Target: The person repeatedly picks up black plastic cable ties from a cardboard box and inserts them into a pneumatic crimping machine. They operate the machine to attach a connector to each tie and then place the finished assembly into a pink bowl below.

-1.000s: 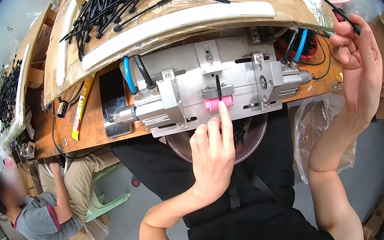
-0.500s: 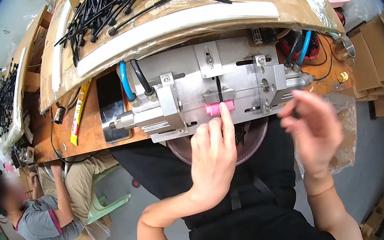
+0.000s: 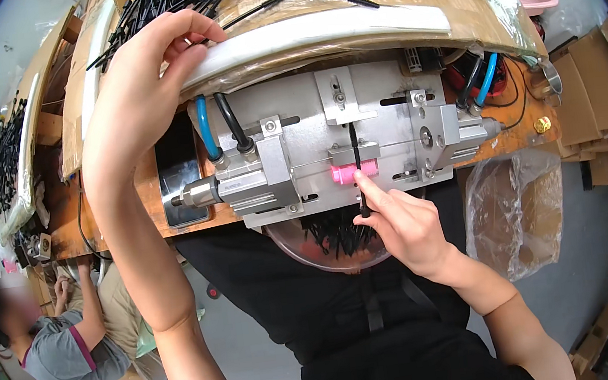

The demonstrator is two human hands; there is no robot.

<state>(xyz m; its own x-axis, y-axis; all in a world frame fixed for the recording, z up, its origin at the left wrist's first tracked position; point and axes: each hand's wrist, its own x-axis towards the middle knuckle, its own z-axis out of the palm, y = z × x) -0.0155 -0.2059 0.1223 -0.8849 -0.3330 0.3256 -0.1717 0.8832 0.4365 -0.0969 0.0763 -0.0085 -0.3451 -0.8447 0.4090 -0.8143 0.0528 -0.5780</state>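
Note:
A thin black plastic rod (image 3: 355, 140) with a thicker end lies front to back across a pink block (image 3: 345, 174) in the middle of a metal fixture (image 3: 321, 142). My right hand (image 3: 411, 230) has its index finger on the rod at the block and its thumb against the thick near end. At the upper left, my left hand (image 3: 153, 72) reaches over the white padded edge (image 3: 322, 30) of a cardboard-covered board. Its thumb and fingers pinch the near end of another black rod (image 3: 255, 10); the fingers partly hide that end.
Many black rods (image 3: 182, 3) are heaped on the board. A clear bowl (image 3: 288, 249) of dark rods sits below the fixture. Cylinders (image 3: 254, 185) with blue and black hoses flank it. A phone (image 3: 183, 193) lies left. Another person (image 3: 71, 332) sits at far left.
My left hand has left the pink block and gone up left to a rod on the board. My right hand has come in from the right onto the rod in the fixture.

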